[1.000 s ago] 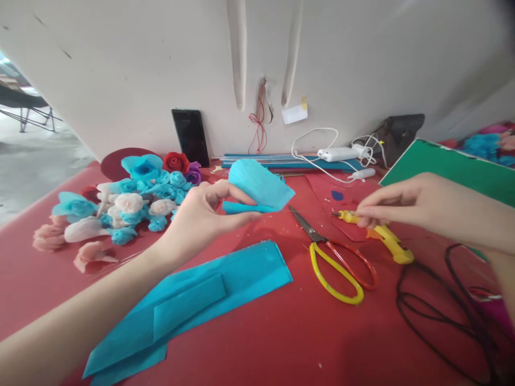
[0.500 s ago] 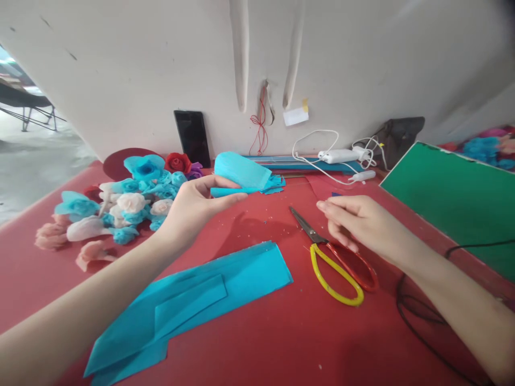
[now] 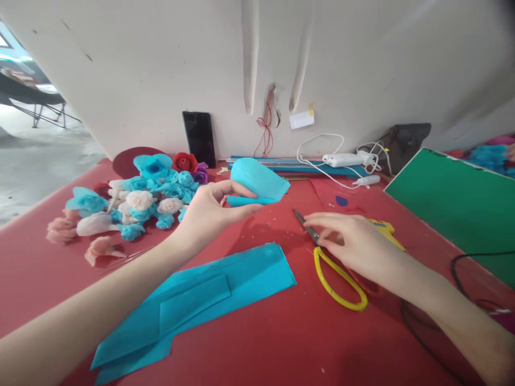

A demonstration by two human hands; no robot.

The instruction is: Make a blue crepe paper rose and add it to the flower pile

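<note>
My left hand (image 3: 219, 206) pinches a curled, folded piece of blue crepe paper (image 3: 259, 179) above the table; its rounded end bends upward. My right hand (image 3: 341, 233) hovers over a pair of scissors (image 3: 341, 287) with one yellow and one red handle. Its thumb and forefinger are apart on either side of the blades near the pivot, and the hand covers much of the red handle. The scissors lie flat. Flat blue crepe paper strips (image 3: 193, 311) lie in front, with a smaller piece on top.
Paper flowers (image 3: 140, 201) in blue, white and pink heap at the left. A phone (image 3: 200, 139) leans against the wall. A white power strip (image 3: 341, 160) with cables, a green board (image 3: 454, 198) and a yellow tool (image 3: 384, 229) are behind and right. Scraps dot the red table (image 3: 257, 343).
My right hand has come down and left over the scissors' blades, its fingers spreading from a loose pinch. The left hand still holds the blue paper, and the view has shifted slightly.
</note>
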